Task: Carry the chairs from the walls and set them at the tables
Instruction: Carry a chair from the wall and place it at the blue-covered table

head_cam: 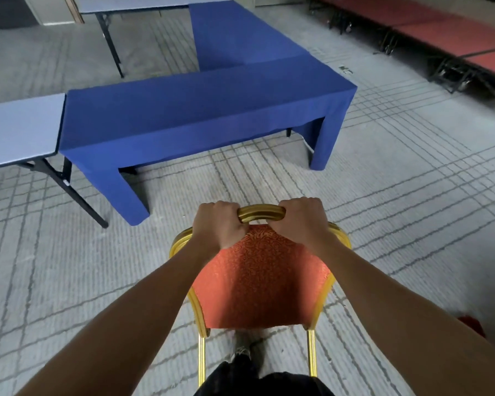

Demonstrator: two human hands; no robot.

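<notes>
1. Grey carpet floor crossed by darker grid lines [397, 181] spreads across the room.
2. Low red-topped stage platforms on black metal frames [440, 32] line the far right.
3. A small pale scrap [345, 70] lies on the carpet near them.

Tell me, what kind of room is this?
Probably a banquet or function hall being set up: folding tables, some under a blue cloth, a gold-framed banquet chair, and red stage platforms along the side.

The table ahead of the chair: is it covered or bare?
Covered. A blue cloth is spread over its top and hangs low at both ends.
</notes>
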